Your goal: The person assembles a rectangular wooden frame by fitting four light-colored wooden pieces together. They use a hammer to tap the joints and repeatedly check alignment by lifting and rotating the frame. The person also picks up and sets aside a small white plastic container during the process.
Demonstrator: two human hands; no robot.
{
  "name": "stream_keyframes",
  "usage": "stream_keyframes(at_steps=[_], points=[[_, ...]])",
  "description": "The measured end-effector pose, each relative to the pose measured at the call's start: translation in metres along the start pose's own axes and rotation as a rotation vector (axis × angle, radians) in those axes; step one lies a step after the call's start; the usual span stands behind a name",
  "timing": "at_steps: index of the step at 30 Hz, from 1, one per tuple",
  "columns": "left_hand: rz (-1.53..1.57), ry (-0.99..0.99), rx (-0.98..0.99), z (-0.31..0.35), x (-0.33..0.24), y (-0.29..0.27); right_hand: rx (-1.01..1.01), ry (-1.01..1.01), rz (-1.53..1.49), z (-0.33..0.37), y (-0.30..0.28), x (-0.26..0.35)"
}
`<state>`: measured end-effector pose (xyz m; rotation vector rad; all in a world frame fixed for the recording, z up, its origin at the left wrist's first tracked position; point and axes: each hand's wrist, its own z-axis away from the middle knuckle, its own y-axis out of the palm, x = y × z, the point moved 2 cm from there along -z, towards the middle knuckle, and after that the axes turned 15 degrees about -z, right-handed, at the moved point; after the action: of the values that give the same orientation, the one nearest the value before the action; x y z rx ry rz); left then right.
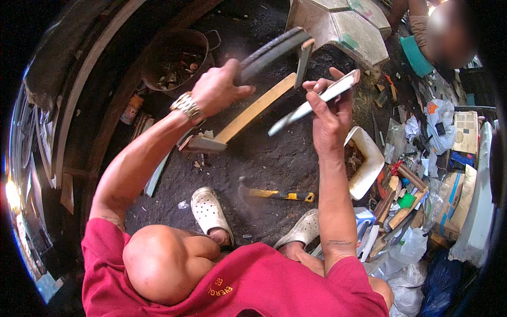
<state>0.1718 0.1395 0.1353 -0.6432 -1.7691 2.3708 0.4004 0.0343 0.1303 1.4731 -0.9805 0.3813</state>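
My left hand [219, 87], with a metal watch at the wrist, grips the end of a long dark slat [274, 53], which is blurred by motion. That slat seems to belong to a wooden frame with a bare tan slat [259, 108], a short side piece [303, 64] and another short piece [205, 143] near my wrist. My right hand [330, 119] pinches a loose white slat [317, 102], tilted up to the right, between thumb and fingers, apart from the frame. Between my feet and the frame lies a hammer [280, 195] with a black and yellow handle; its head is blurred.
A pot [174, 66] with scraps stands at the far left, and pale concrete-like blocks [354, 31] stand at the back. A white curved container [367, 164] sits beside my right forearm. Wood offcuts [404, 198] and plastic bags [439, 124] crowd the right. Another person's arm [421, 31] shows far right.
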Motion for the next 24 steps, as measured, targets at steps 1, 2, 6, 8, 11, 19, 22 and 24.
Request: stream_keyframes(at_steps=[1,2,6,8,11,19,22,24], points=[[-0.059,-0.02,0.046,-0.003,-0.005,0.001,-0.009,-0.038,0.048,0.0,0.004,-0.004],[-0.073,0.001,0.028,-0.004,-0.008,0.001,-0.013,-0.08,0.094,0.0,0.006,-0.006],[-0.111,0.072,0.003,-0.009,-0.017,0.004,-0.055,-0.125,0.194,0.009,0.01,-0.024],[-0.156,0.073,0.006,-0.005,-0.02,0.008,-0.062,-0.115,0.205,0.012,0.008,-0.038],[-0.168,0.154,-0.035,0.001,-0.024,0.013,-0.074,-0.128,0.229,0.013,0.001,-0.058],[-0.08,0.161,-0.006,-0.014,-0.005,0.009,0.004,-0.23,0.593,0.017,0.003,-0.08],[0.023,0.246,0.012,-0.02,0.005,0.004,0.095,-0.334,0.912,0.004,0.02,-0.084],[0.073,0.284,0.027,-0.024,0.01,0.001,0.059,-0.356,0.951,-0.003,0.029,-0.084]])
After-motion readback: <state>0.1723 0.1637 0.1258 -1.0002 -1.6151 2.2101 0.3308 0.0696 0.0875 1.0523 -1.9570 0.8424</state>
